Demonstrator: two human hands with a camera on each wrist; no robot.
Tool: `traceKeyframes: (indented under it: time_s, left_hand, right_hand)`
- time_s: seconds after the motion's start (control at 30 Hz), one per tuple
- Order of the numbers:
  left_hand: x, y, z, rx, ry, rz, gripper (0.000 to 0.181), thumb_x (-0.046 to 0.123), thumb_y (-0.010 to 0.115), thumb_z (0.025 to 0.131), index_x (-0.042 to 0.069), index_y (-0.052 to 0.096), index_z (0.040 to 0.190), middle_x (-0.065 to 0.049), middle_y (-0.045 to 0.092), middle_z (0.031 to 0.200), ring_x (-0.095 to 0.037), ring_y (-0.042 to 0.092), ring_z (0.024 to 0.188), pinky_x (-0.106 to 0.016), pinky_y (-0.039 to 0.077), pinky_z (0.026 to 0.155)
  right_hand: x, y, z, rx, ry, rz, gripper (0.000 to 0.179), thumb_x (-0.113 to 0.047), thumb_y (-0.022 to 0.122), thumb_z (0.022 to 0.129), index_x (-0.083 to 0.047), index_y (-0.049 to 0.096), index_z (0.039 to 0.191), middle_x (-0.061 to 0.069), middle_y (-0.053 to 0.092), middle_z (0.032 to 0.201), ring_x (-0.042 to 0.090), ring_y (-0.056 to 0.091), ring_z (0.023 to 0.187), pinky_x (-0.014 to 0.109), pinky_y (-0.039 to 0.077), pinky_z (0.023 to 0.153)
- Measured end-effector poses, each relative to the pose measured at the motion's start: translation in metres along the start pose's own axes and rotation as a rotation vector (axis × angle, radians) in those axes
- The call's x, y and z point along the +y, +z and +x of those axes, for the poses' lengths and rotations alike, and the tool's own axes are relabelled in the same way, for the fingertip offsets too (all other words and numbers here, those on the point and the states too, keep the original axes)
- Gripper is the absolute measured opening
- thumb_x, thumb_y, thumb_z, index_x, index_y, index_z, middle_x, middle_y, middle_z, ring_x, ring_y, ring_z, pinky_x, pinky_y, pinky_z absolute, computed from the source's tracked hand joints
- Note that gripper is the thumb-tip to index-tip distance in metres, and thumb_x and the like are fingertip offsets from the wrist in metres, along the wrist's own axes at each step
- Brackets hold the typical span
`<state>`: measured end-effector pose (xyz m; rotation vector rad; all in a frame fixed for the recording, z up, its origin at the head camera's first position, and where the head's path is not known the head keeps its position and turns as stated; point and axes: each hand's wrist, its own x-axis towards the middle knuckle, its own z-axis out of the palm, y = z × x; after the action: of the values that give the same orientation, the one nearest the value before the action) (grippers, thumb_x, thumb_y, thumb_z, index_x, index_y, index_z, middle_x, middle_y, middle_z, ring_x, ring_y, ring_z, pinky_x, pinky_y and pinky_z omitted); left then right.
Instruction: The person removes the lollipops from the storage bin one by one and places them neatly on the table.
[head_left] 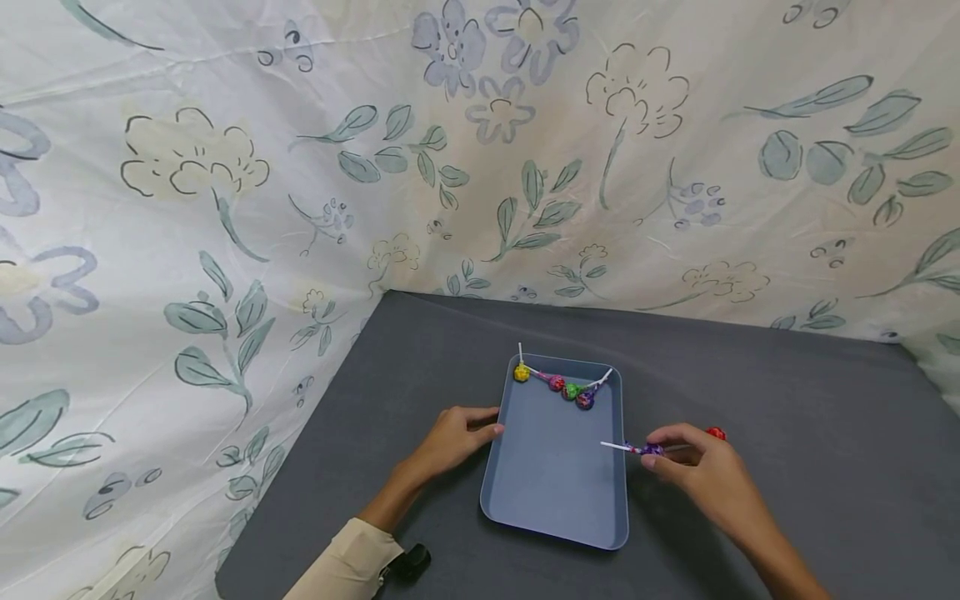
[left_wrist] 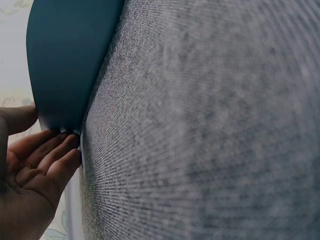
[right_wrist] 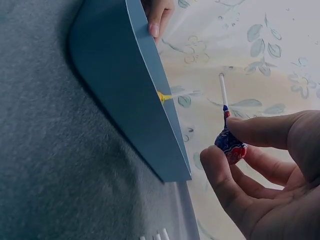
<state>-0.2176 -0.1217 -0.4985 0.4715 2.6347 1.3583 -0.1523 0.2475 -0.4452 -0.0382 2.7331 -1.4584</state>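
Pinching a purple lollipop (head_left: 653,450) between thumb and fingertip, the right hand (head_left: 705,468) hangs just beside the right edge of the blue tray (head_left: 553,479), the lollipop's white stick pointing left across the rim. The left hand (head_left: 448,440) grips the tray's left side, thumb at the rim and fingers against the outer wall. Four more lollipops, yellow (head_left: 521,373), pink (head_left: 556,383), green (head_left: 571,392) and dark purple (head_left: 585,401), lie inside at the tray's far end, while a red lollipop (head_left: 716,433) shows beyond the right hand, partly hidden, over the grey table (head_left: 825,433).
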Motion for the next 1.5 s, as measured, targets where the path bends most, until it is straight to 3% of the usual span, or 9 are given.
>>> traceKeyframes:
  time_s: [0.2, 0.47, 0.73, 1.07, 1.37, 1.5]
  left_hand:
    - [0.001, 0.0, 0.0, -0.009, -0.012, -0.013, 0.048, 0.035, 0.069, 0.105, 0.002, 0.068, 0.14, -0.013, 0.07, 0.139, -0.029, 0.068, 0.127, -0.051, 0.053, 0.108]
    - [0.0, 0.002, 0.001, -0.004, -0.007, -0.018, 0.048, 0.035, 0.069, 0.104, 0.002, 0.069, 0.14, -0.013, 0.071, 0.138, -0.028, 0.069, 0.125, -0.05, 0.054, 0.107]
    - [0.0, 0.003, 0.002, 0.0, -0.013, -0.011, 0.048, 0.034, 0.07, 0.104, 0.002, 0.069, 0.139, -0.013, 0.071, 0.137, -0.028, 0.069, 0.126, -0.05, 0.054, 0.107]
    - [-0.001, 0.003, 0.003, 0.004, -0.009, -0.01, 0.048, 0.034, 0.07, 0.104, 0.002, 0.069, 0.139, -0.014, 0.071, 0.138, -0.029, 0.068, 0.127, -0.051, 0.054, 0.107]
    - [-0.001, 0.003, 0.003, 0.006, -0.013, -0.011, 0.048, 0.034, 0.07, 0.104, 0.002, 0.069, 0.139, -0.014, 0.07, 0.138, -0.03, 0.067, 0.129, -0.052, 0.053, 0.108]
    - [0.0, 0.002, 0.003, 0.005, -0.014, -0.015, 0.048, 0.034, 0.07, 0.104, 0.002, 0.069, 0.14, -0.014, 0.07, 0.138, -0.03, 0.068, 0.128, -0.051, 0.053, 0.108]
  right_hand:
    - [0.009, -0.003, -0.007, 0.027, 0.029, 0.02, 0.032, -0.017, 0.085, 0.092, -0.002, 0.074, 0.118, 0.012, 0.076, 0.109, 0.011, 0.074, 0.081, 0.03, 0.062, 0.067]
    - [0.024, -0.01, -0.017, 0.078, 0.029, 0.015, 0.038, -0.015, 0.089, 0.088, -0.001, 0.075, 0.121, 0.009, 0.078, 0.107, 0.0, 0.071, 0.083, 0.024, 0.059, 0.068]
    - [0.037, -0.017, -0.022, 0.038, 0.185, -0.004, 0.046, -0.021, 0.087, 0.091, 0.0, 0.071, 0.128, 0.008, 0.079, 0.105, 0.003, 0.071, 0.08, 0.027, 0.058, 0.068]
    - [0.057, -0.027, -0.031, 0.026, 0.273, -0.06, 0.052, -0.033, 0.086, 0.092, -0.002, 0.071, 0.131, 0.005, 0.078, 0.103, 0.008, 0.07, 0.077, 0.027, 0.056, 0.066]
    - [0.077, -0.035, -0.039, 0.062, 0.299, -0.02, 0.051, -0.029, 0.091, 0.087, 0.0, 0.073, 0.125, 0.001, 0.079, 0.096, 0.002, 0.07, 0.076, 0.024, 0.056, 0.066]
    - [0.084, -0.04, -0.038, 0.036, 0.386, -0.018, 0.059, -0.039, 0.091, 0.085, -0.001, 0.073, 0.127, 0.003, 0.079, 0.102, 0.002, 0.069, 0.078, 0.026, 0.057, 0.066]
